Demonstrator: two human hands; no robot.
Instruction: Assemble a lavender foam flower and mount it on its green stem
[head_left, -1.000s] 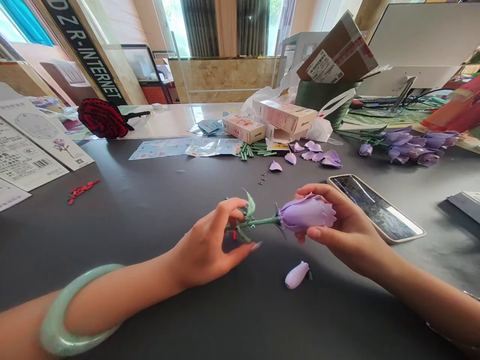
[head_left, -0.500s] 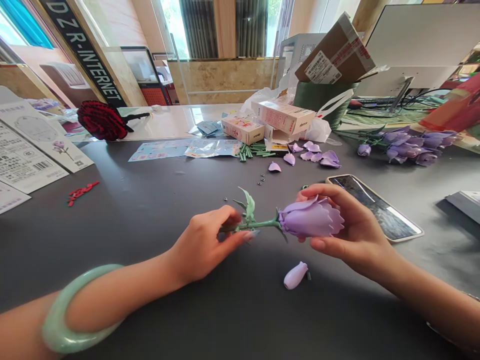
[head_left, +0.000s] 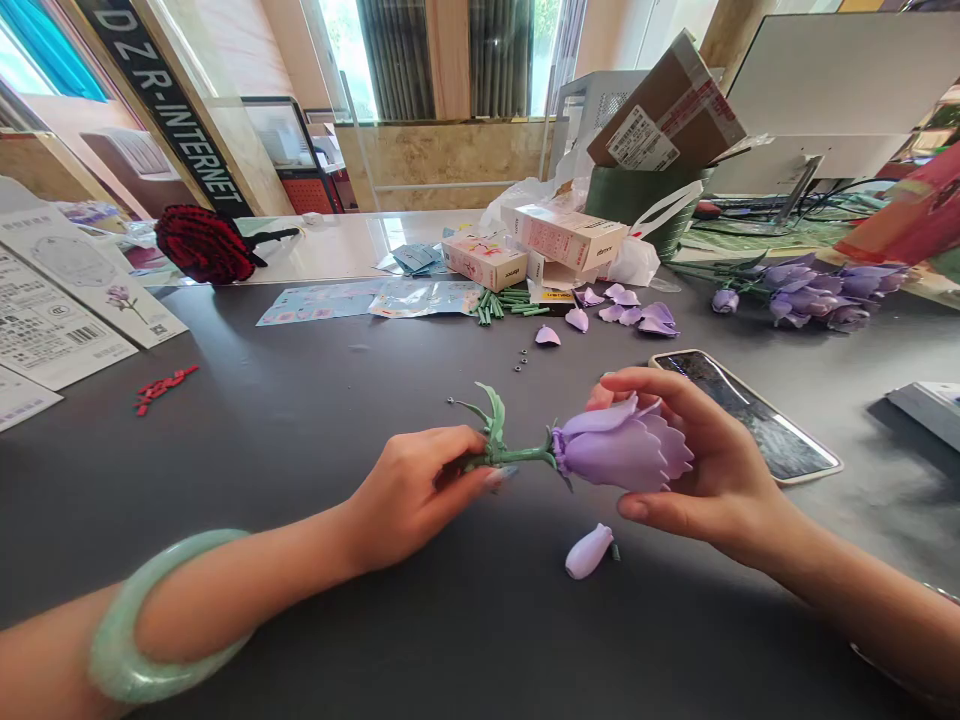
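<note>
A purple artificial flower (head_left: 619, 445) with a green stem and leaf lies sideways above the dark table. My left hand (head_left: 420, 485) pinches its stem near the leaf between thumb and fingers. Around the bloom's right side curves my right hand (head_left: 701, 455), its thumb apart below the petals and its fingers behind the top. Whether those fingers touch the back of the bloom is hidden. A pale purple bud-shaped piece (head_left: 589, 551) lies on the table below the bloom, with a small green piece (head_left: 616, 551) beside it.
Beyond my right hand lies a phone (head_left: 757, 415). Farther back are loose purple petals (head_left: 658, 319), short green tubes (head_left: 491, 306), small boxes (head_left: 566, 235) and finished purple flowers (head_left: 814, 290). Small red pieces (head_left: 159, 388) and a dark red flower (head_left: 202, 243) are at the left.
The bloom has tilted slightly, its petal end lower, and the leaf has turned. My right thumb has moved down away from the petals. My left hand still grips the stem.
</note>
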